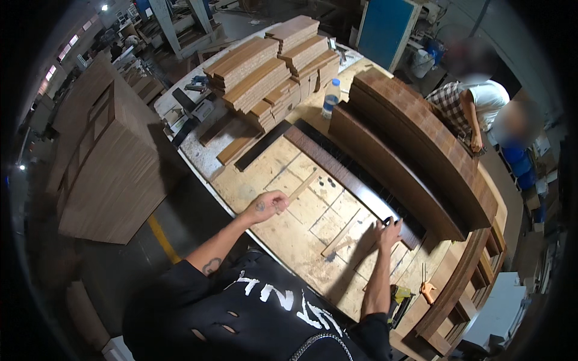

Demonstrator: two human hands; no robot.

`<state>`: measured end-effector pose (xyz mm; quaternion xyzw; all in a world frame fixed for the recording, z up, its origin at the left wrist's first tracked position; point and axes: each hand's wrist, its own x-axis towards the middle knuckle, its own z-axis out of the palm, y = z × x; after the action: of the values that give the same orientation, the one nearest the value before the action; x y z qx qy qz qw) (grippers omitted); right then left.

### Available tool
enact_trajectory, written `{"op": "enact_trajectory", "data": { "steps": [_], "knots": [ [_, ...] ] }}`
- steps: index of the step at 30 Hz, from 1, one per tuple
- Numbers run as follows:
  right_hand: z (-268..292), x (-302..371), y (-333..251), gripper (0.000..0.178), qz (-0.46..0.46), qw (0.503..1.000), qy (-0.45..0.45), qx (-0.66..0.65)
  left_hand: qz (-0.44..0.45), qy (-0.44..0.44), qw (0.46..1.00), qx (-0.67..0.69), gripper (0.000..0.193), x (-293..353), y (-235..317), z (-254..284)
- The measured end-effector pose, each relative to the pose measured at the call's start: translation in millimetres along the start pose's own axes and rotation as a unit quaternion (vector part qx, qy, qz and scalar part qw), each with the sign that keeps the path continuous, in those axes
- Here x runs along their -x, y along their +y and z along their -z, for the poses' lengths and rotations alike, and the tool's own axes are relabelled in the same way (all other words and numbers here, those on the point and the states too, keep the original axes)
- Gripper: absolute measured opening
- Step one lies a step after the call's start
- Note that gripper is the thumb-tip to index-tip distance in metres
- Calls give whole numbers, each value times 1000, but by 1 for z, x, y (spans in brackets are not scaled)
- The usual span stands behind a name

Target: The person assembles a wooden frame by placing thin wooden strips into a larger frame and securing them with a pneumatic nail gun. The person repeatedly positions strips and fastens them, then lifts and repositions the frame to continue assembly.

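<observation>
The left hand [268,206] has its grip clenched on a thin wooden stick [301,186] pointing to 1 o'clock, while the right hand [390,231] presses, apparently steadying, the dark strip [355,186] lying flat across the desk [289,234].

Left hand [268,206] is closed round a thin pale wooden stick [300,188] over the pale plywood workbench top [301,234]; the stick points up and right from the grip. Right hand [390,232] sits well right of that grip, fingertips on the near end of a long dark wooden strip [346,175] lying on the bench. Behind the strip: large curved brown wooden panels [415,150]. Far beyond the left grip: stacked light-brown wooden boards [271,66], a clear plastic bottle [330,98] just right of them. Near-right of the right hand: orange-handled pliers [427,289]. Left of the bench: tall brown wooden cabinet [102,156].
</observation>
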<state>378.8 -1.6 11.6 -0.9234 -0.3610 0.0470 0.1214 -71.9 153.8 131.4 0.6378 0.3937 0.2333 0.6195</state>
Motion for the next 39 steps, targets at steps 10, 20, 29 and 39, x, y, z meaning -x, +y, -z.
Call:
{"op": "enact_trajectory", "data": {
  "steps": [10,20,29,39],
  "knots": [
    [-52,227,-186,44,-36,971,39,-235,-87,415,899,-107,103,-125,31,202],
    [-32,247,-268,49,-102,934,39,-340,-170,413,875,-188,115,-180,17,228],
    [-27,242,-314,48,-140,911,1,-389,-153,439,855,-228,117,-180,32,212],
    [-37,238,-294,46,-135,899,-16,-416,-100,419,891,-145,109,-158,42,214]
  ]
}}
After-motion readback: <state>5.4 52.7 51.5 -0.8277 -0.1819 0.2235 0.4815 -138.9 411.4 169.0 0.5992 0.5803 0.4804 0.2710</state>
